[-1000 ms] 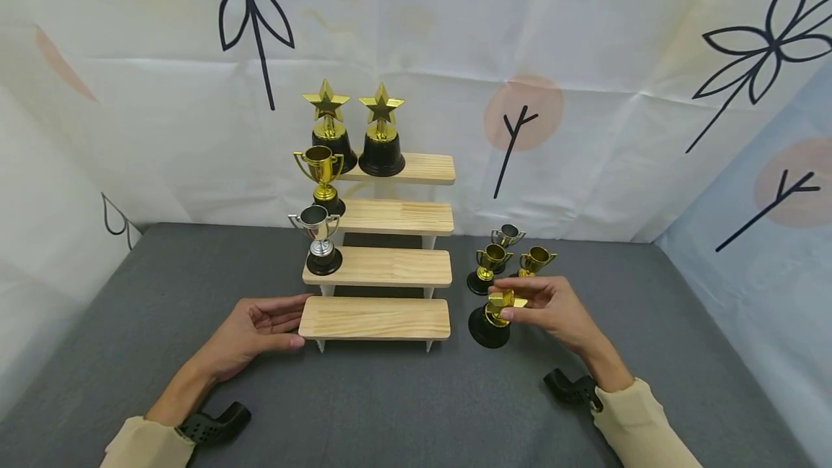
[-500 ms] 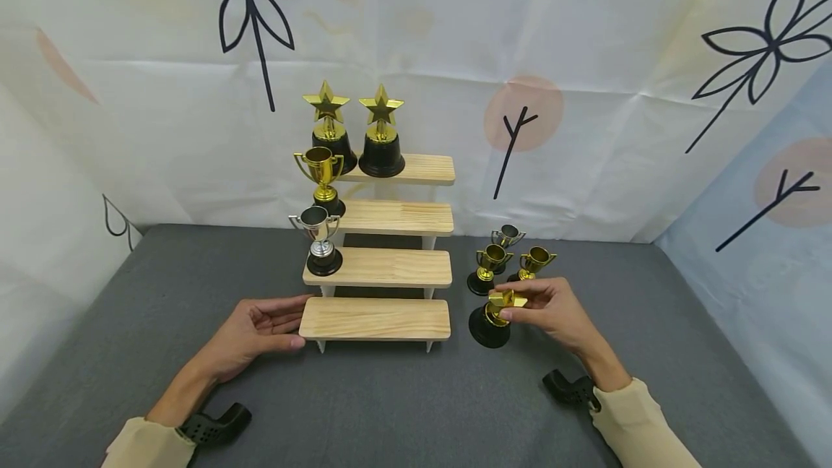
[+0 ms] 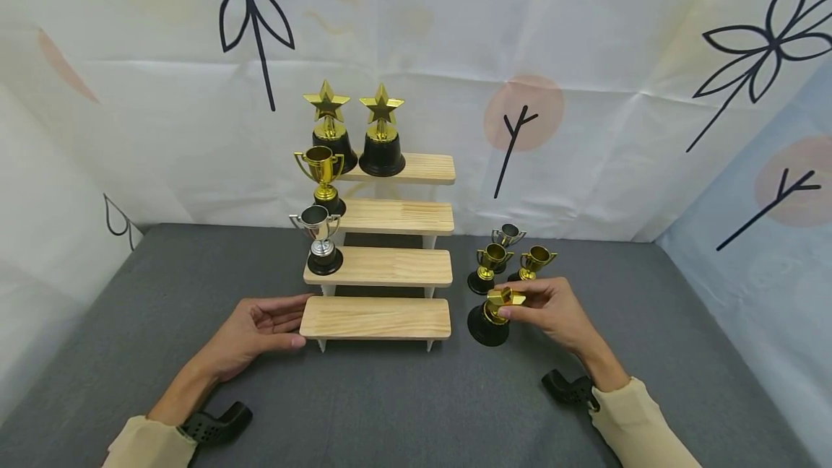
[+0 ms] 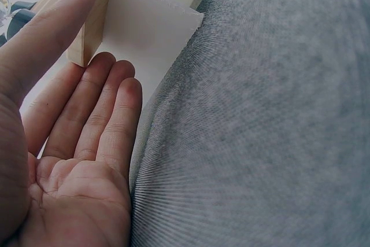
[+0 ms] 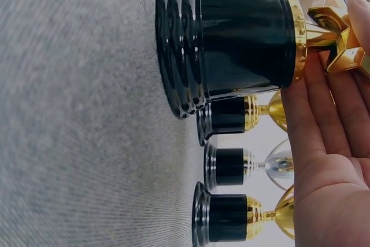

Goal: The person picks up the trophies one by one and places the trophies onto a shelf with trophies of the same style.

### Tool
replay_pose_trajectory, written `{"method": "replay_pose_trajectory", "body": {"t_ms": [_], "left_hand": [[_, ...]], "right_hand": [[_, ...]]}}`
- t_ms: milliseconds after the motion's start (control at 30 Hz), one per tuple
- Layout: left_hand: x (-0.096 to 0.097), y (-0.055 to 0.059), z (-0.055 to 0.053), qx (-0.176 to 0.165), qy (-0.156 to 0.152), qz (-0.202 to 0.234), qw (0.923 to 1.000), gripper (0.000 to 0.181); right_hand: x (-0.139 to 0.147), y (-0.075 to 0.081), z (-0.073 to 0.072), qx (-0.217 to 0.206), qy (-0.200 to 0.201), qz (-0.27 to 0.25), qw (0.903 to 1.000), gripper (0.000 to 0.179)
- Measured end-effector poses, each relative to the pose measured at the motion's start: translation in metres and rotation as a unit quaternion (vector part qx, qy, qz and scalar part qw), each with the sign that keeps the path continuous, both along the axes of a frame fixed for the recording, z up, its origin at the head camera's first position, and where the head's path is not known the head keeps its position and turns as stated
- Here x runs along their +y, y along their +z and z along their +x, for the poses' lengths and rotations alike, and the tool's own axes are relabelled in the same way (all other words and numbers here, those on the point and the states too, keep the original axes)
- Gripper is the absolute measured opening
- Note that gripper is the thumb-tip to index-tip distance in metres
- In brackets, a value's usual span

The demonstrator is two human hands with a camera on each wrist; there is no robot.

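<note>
My right hand [image 3: 549, 309] pinches the gold star top of a star trophy [image 3: 489, 325] between thumb and fingers. Its black base [image 5: 243, 41] is close over the grey cloth in the right wrist view. On the other side, my left hand [image 3: 256, 331] has its fingers extended at the left end of the lowest step of a wooden display stand [image 3: 375, 318]. In the left wrist view the fingertips [image 4: 130, 88] are right at the board's end and the white side support [image 4: 144, 33]. The palm faces the stand.
Two gold star trophies [image 3: 381, 132] stand on the top step, a gold cup [image 3: 321, 168] and a silver cup [image 3: 320, 237] on lower steps. Behind my right hand are two gold cups [image 3: 490, 262] and a silver cup [image 3: 508, 235]. A printed white cloth [image 3: 585, 165] hangs behind.
</note>
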State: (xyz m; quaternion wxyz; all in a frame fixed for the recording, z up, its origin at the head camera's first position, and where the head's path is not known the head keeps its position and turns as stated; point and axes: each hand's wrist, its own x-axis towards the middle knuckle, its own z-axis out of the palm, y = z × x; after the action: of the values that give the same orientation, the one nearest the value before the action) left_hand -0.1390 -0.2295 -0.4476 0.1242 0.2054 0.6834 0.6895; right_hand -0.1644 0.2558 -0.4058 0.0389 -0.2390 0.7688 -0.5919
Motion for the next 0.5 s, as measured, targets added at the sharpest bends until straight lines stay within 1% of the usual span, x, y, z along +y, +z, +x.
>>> {"method": "replay_pose_trajectory", "body": {"t_ms": [167, 400, 500], "left_hand": [[0.000, 0.000, 0.000, 0.003, 0.001, -0.002, 1.0000, 0.068], [-0.001, 0.000, -0.001, 0.004, -0.003, 0.001, 1.0000, 0.067], [-0.001, 0.000, -0.001, 0.003, -0.005, 0.004, 1.0000, 0.068]], "right_hand": [[-0.002, 0.005, 0.002, 0.003, -0.014, 0.012, 0.9998, 0.033], [-0.004, 0.014, 0.005, 0.008, -0.024, 0.004, 0.9997, 0.033], [-0.005, 0.019, 0.008, 0.012, -0.035, 0.000, 0.9993, 0.033]]}}
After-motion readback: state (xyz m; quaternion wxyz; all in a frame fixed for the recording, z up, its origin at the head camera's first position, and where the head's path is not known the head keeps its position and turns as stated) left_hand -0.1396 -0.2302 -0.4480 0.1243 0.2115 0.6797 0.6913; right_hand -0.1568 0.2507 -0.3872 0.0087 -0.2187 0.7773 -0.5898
